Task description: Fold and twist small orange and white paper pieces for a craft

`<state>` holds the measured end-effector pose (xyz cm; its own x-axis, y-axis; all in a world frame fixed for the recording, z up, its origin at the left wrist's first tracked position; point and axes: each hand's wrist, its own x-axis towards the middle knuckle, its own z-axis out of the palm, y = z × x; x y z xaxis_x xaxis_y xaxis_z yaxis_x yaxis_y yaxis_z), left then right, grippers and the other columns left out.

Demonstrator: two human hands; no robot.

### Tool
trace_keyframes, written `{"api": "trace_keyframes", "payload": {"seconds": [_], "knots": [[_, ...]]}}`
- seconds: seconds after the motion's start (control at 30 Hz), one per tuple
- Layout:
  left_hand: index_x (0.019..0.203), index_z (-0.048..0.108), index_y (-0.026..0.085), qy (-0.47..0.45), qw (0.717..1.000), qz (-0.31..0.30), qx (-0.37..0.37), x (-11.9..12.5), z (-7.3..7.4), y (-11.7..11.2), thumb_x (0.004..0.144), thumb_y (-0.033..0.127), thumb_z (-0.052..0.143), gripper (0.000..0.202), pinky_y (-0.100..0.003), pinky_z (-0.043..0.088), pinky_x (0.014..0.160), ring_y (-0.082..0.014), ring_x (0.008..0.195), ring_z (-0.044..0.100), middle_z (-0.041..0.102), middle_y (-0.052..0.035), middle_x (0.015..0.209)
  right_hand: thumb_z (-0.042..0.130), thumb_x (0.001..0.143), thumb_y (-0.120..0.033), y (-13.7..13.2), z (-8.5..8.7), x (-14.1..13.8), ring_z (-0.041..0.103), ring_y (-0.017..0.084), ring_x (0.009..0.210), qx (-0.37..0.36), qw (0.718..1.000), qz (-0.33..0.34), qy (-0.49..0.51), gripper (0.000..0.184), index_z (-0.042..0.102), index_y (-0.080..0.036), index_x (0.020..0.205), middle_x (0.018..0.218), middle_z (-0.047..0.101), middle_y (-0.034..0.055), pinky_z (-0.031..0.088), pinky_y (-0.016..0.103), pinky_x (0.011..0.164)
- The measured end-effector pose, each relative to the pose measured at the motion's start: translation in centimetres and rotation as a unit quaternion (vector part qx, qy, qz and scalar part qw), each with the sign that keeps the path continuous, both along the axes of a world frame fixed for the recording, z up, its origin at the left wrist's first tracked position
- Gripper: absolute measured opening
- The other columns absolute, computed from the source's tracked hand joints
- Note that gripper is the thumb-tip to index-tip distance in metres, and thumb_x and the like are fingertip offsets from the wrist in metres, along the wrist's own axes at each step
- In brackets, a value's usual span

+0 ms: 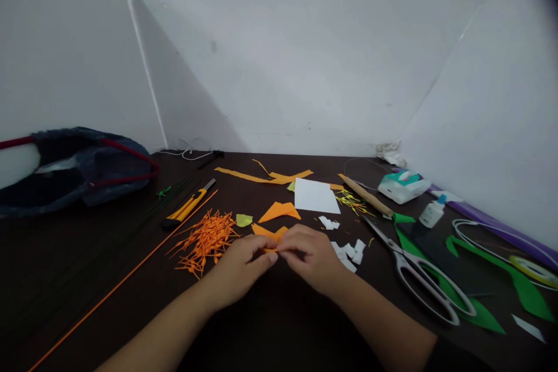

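Observation:
My left hand [239,264] and my right hand [311,254] meet at the table's middle, fingertips pinched together. Between them is a small strip of orange paper [270,250], mostly hidden by the fingers. Just behind the fingertips lies a cut orange paper piece [264,231], and farther back another orange piece [279,210] lies flat. Left of my left hand is a loose pile of thin orange stems with thickened tips [211,235]. A yellow-green scrap [244,220] lies between the pile and the orange pieces. Small white paper bits [349,251] lie beside my right hand.
Large scissors [418,279] lie at right, blades partly apart, near green paper [483,314] and a glue bottle [433,212]. A yellow cutter [189,206] and a long orange rod [122,279] lie left. A white sheet [316,196] and a tissue pack [403,186] are farther back.

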<state>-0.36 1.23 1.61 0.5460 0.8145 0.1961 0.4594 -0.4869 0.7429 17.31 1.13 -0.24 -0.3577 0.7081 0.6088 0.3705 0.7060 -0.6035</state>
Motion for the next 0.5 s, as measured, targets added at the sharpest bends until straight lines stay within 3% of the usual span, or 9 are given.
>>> {"api": "trace_keyframes", "payload": {"seconds": [0.1, 0.17, 0.23, 0.3, 0.4, 0.43, 0.5], "knots": [[0.073, 0.060, 0.018, -0.016, 0.998, -0.004, -0.061, 0.0, -0.6, 0.4, 0.083, 0.028, 0.040, 0.024, -0.025, 0.039, 0.064, -0.0158, 0.069, 0.054, 0.060, -0.0002, 0.071, 0.049, 0.075, -0.009, 0.0, 0.1, 0.2, 0.054, 0.015, 0.076, 0.098, 0.993, 0.012, -0.071, 0.021, 0.065, -0.022, 0.079, 0.078, 0.062, 0.0034, 0.046, 0.030, 0.070], [0.068, 0.058, 0.017, -0.001, 0.999, 0.015, -0.053, 0.0, -1.0, 0.5, 0.083, 0.028, 0.041, 0.025, -0.024, 0.040, 0.062, -0.0147, 0.066, 0.053, 0.060, 0.0008, 0.068, 0.049, 0.076, -0.010, 0.1, 0.1, 0.1, 0.054, 0.015, 0.073, 0.105, 0.992, 0.018, -0.066, 0.020, 0.065, -0.022, 0.078, 0.076, 0.062, 0.0032, 0.046, 0.029, 0.068], [0.067, 0.058, 0.017, 0.034, 0.999, 0.037, 0.009, 0.2, -1.2, 0.4, 0.082, 0.026, 0.042, 0.024, -0.025, 0.040, 0.063, -0.0147, 0.064, 0.053, 0.059, 0.0007, 0.065, 0.053, 0.073, -0.010, 0.1, -0.1, -0.3, 0.055, 0.014, 0.071, 0.046, 0.999, 0.014, -0.012, 0.016, 0.065, -0.021, 0.074, 0.075, 0.061, 0.0029, 0.046, 0.028, 0.065], [0.070, 0.059, 0.019, 0.079, 0.986, 0.062, 0.134, 0.4, -1.1, 0.2, 0.082, 0.021, 0.042, 0.022, -0.032, 0.039, 0.076, -0.0158, 0.068, 0.052, 0.059, 0.0000, 0.067, 0.058, 0.068, -0.010, 0.2, -0.5, -0.7, 0.057, 0.014, 0.067, -0.082, 0.993, -0.005, 0.083, 0.011, 0.064, -0.019, 0.069, 0.071, 0.061, 0.0018, 0.046, 0.027, 0.062], [0.078, 0.062, 0.021, 0.117, 0.946, 0.094, 0.287, 0.5, -0.9, -0.2, 0.081, 0.015, 0.040, 0.023, -0.046, 0.020, 0.096, -0.0175, 0.076, 0.052, 0.062, -0.0009, 0.073, 0.060, 0.065, -0.012, 0.3, -1.1, -1.2, 0.057, 0.013, 0.061, -0.261, 0.941, -0.018, 0.215, 0.007, 0.061, -0.018, 0.069, 0.065, 0.062, -0.0005, 0.047, 0.026, 0.059], [0.081, 0.061, 0.022, 0.113, 0.945, 0.098, 0.290, 0.5, -0.9, -0.2, 0.081, 0.015, 0.042, 0.021, -0.047, 0.017, 0.097, -0.0180, 0.079, 0.052, 0.063, -0.0012, 0.077, 0.060, 0.066, -0.013, 0.3, -1.1, -1.2, 0.057, 0.013, 0.060, -0.279, 0.932, -0.018, 0.229, 0.006, 0.060, -0.018, 0.070, 0.065, 0.062, -0.0007, 0.047, 0.026, 0.059], [0.092, 0.059, 0.021, 0.077, 0.966, 0.097, 0.226, 0.4, -0.8, -0.2, 0.078, 0.018, 0.049, 0.018, -0.044, 0.022, 0.096, -0.0193, 0.086, 0.052, 0.063, -0.0026, 0.089, 0.059, 0.066, -0.012, 0.3, -1.1, -1.1, 0.058, 0.013, 0.063, -0.233, 0.952, -0.019, 0.196, 0.007, 0.061, -0.018, 0.069, 0.068, 0.062, 0.0004, 0.047, 0.027, 0.061]]}}
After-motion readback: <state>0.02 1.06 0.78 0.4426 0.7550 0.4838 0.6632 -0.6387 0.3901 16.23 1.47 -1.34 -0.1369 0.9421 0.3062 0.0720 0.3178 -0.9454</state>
